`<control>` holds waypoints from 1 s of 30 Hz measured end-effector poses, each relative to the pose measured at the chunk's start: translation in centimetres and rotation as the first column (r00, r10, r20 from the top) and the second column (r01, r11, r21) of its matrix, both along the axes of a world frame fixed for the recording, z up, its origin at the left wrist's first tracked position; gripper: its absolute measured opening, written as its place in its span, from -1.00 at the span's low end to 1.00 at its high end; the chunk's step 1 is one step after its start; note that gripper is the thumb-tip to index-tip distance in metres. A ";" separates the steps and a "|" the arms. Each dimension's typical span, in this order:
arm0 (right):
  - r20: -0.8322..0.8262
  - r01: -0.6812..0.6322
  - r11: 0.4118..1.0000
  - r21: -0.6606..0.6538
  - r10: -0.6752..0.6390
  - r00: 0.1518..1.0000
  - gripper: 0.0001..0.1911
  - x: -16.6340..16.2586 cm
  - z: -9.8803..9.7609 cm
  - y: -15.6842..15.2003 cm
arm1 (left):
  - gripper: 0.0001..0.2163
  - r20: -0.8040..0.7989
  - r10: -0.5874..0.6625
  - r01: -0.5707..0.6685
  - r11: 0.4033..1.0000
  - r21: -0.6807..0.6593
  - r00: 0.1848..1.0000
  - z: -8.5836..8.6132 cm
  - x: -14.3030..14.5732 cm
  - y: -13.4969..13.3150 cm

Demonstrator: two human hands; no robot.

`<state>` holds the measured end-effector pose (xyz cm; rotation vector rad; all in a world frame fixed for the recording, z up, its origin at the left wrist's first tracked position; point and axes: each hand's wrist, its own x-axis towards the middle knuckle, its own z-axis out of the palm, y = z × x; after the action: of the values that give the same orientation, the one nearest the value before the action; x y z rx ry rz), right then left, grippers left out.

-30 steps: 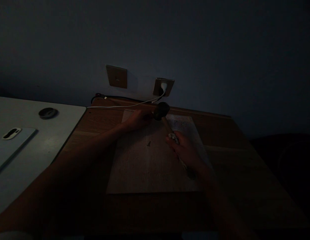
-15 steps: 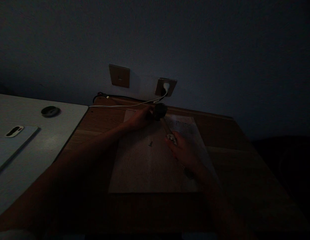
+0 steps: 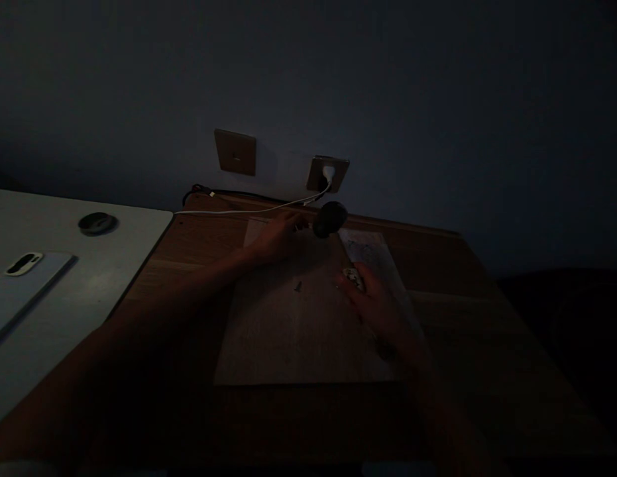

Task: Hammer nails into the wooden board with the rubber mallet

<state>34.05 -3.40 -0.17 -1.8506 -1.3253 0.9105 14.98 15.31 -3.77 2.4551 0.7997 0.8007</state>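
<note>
The light is very dim. My right hand (image 3: 375, 301) is wrapped round the patterned grip of a mallet (image 3: 331, 220), whose dark, rounded head is raised over the far part of a flat board (image 3: 273, 338). Just left of that head, my left hand (image 3: 281, 237) rests over the board's far edge with its fingers pinched together. Whatever they hold is small and too dark to name. A small screw-like piece (image 3: 298, 287) lies on the board between my two hands.
The board lies on a wooden table (image 3: 467, 324) against a wall. Behind it, a white cable (image 3: 238, 211) runs to a plug in a wall socket (image 3: 328, 173). On the white surface (image 3: 134, 235) at left are a round dark dish (image 3: 97, 224) and a pale flat case (image 3: 34, 281).
The mallet's head has shifted right and slightly up, away from my left fingers. My right hand has moved a little to the right with it. My left hand stays nearly in place.
</note>
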 end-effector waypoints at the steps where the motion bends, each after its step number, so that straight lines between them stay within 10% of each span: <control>1: -0.019 0.032 0.999 0.014 -0.032 0.999 -0.63 0.4 0.2 -0.2 | -0.72 -0.034 -0.048 0.051 0.995 0.086 0.998 0.6 0.1 -0.8; 6: -0.111 0.116 0.990 0.082 -0.107 0.988 -0.65 2.0 1.1 -0.8 | -0.84 -0.412 -0.354 0.517 0.754 0.407 0.840 2.9 2.4 -6.3; 13: -0.128 0.134 0.989 0.069 -0.124 0.984 -0.64 2.3 1.3 -1.4 | -0.83 -0.492 -0.369 0.599 0.639 0.482 0.789 2.3 4.5 -9.5; 17: -0.129 0.105 0.992 0.072 -0.095 0.987 -0.62 2.3 0.7 -1.6 | -0.84 -0.320 -0.371 0.479 0.784 0.396 0.872 1.7 1.8 -5.7; 21: -0.172 0.110 0.992 0.056 -0.099 0.980 -0.61 1.8 0.3 -1.4 | -0.81 0.016 -0.093 0.091 0.991 0.099 0.996 0.6 -1.4 -1.1; 30: -0.125 0.023 0.999 0.031 -0.019 0.992 -0.65 0.0 0.4 -0.6 | -0.79 -0.030 0.049 -0.050 0.998 -0.046 0.998 -1.0 -2.2 1.1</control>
<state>34.07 -3.97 0.20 -1.7506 -1.2352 0.9707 12.76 16.44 -4.75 2.4191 0.8834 0.7569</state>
